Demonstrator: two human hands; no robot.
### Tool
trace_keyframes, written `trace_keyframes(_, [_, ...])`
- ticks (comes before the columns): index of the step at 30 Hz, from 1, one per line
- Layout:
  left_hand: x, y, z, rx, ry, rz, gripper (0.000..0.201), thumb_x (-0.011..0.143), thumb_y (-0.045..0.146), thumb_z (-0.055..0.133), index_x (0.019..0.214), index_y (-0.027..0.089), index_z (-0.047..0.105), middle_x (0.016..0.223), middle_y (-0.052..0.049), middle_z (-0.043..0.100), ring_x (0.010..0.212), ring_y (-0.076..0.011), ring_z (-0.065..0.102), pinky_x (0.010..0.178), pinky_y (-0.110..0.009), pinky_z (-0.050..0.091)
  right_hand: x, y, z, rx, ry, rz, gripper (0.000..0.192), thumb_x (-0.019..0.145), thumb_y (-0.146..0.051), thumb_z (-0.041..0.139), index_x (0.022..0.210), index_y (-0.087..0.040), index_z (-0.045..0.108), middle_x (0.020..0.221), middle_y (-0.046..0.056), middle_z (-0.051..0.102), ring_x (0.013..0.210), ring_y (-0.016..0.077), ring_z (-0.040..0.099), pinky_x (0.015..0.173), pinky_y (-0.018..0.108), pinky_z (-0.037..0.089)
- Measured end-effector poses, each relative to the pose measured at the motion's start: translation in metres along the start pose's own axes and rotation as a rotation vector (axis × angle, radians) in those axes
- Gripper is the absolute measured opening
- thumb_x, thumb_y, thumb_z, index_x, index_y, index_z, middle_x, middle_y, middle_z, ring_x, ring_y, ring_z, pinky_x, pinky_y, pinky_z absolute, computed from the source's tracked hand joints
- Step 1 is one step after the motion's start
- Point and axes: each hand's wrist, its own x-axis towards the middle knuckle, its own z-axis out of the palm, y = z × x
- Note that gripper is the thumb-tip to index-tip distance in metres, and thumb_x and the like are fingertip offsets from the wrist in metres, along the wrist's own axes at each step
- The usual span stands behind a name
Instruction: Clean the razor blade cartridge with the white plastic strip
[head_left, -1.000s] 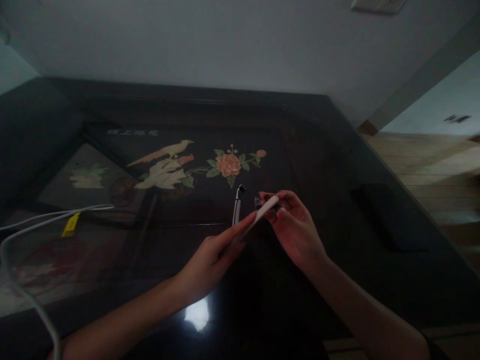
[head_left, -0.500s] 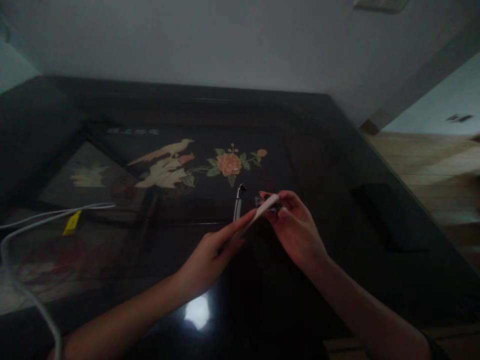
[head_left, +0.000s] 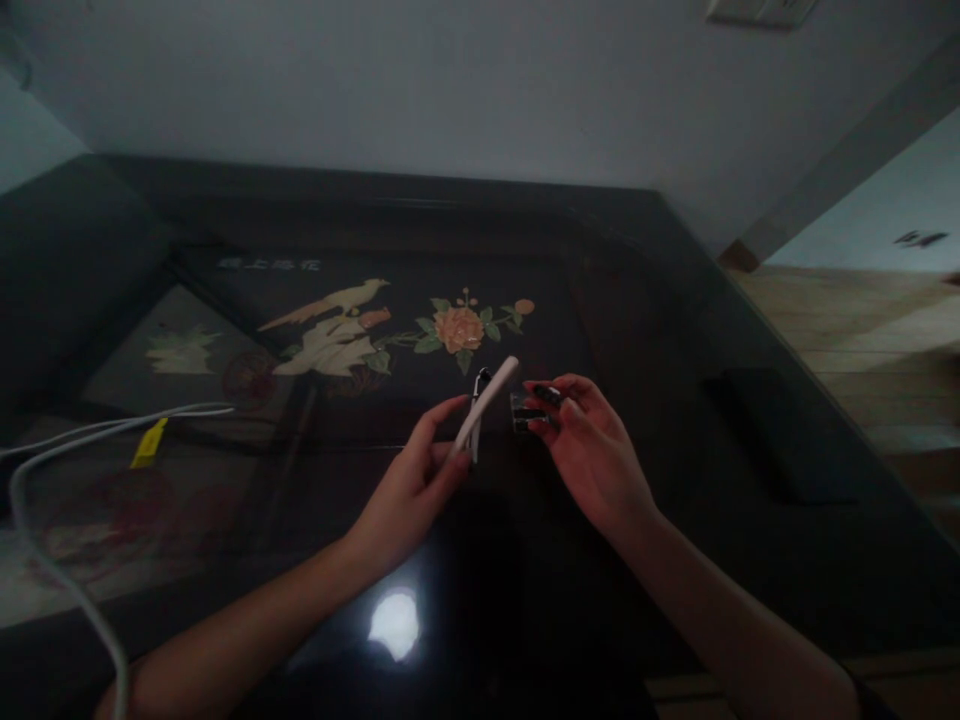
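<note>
The left hand's (head_left: 409,490) grip is a light pinch, thumb and fingertips closed on the lower end of a slim white stick (head_left: 487,402). The right hand's (head_left: 592,455) grip is also closed, fingertips curled around a small dark clip-like piece (head_left: 531,410); it is too dim to say just what that piece is.

From the head camera, taking the painted flower (head_left: 457,328) on the desk (head_left: 750,480) as the mark: both hands are held above the desk just on the near side of the flower, the stick almost straight below it, the dark piece a little to the right. The stick's long axis runs from the left fingers up and to the right, its free tip pointing toward the flower's right side. Tip and dark piece are near but apart, the piece lying to the right of the tip. The right hand is the nearer to it.

A white cable (head_left: 67,450) lies well to the flower's left.
</note>
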Motion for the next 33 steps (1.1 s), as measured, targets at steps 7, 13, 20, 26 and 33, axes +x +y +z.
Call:
trace_keyframes(7, [0.008, 0.005, -0.008, 0.005, 0.059, 0.052, 0.025, 0.095, 0.045, 0.046, 0.094, 0.020, 0.042, 0.056, 0.007, 0.051, 0.045, -0.0086, 0.042, 0.041, -0.017, 0.031, 0.001, 0.001, 0.000, -0.002, -0.032, -0.007, 0.021, 0.078, -0.035, 0.078, 0.095, -0.029, 0.069, 0.098, -0.002, 0.073, 0.085, 0.0127, 0.066, 0.073, 0.025, 0.056])
trace_keyframes(13, [0.015, 0.005, -0.021, 0.250, 0.125, 0.095, 0.030, 0.095, 0.042, 0.045, 0.080, 0.017, 0.053, 0.066, 0.002, 0.053, 0.055, -0.0098, 0.044, 0.048, -0.019, 0.034, 0.001, -0.004, 0.001, -0.005, -0.012, 0.018, 0.020, 0.075, -0.036, 0.079, 0.090, -0.026, 0.070, 0.096, 0.000, 0.073, 0.083, 0.0139, 0.066, 0.071, 0.026, 0.055])
trace_keyframes(20, [0.022, 0.001, -0.031, 0.350, 0.192, 0.077, 0.030, 0.088, 0.042, 0.055, 0.102, 0.017, 0.063, 0.066, 0.004, 0.051, 0.054, -0.0117, 0.046, 0.048, -0.021, 0.033, 0.002, -0.005, 0.001, 0.004, -0.013, 0.034, 0.020, 0.074, -0.035, 0.080, 0.089, -0.026, 0.071, 0.095, 0.001, 0.073, 0.083, 0.0138, 0.066, 0.071, 0.025, 0.055])
trace_keyframes(26, [0.025, -0.001, -0.034, 0.268, 0.218, 0.125, 0.059, 0.088, 0.033, 0.056, 0.141, 0.021, 0.034, 0.067, 0.006, 0.054, 0.053, -0.0116, 0.047, 0.050, -0.020, 0.036, 0.001, -0.004, 0.000, -0.006, -0.035, 0.053, 0.020, 0.075, -0.035, 0.078, 0.090, -0.026, 0.070, 0.096, 0.001, 0.072, 0.084, 0.0137, 0.066, 0.072, 0.025, 0.054])
trace_keyframes(33, [0.024, -0.001, -0.038, 0.709, 0.181, 0.207, 0.021, 0.090, 0.029, 0.049, 0.092, 0.018, 0.067, 0.055, 0.006, 0.044, 0.049, -0.0111, 0.042, 0.049, -0.022, 0.031, 0.002, -0.003, -0.001, -0.012, -0.035, 0.073, 0.020, 0.076, -0.035, 0.078, 0.091, -0.025, 0.070, 0.095, 0.001, 0.072, 0.082, 0.0130, 0.066, 0.072, 0.025, 0.054])
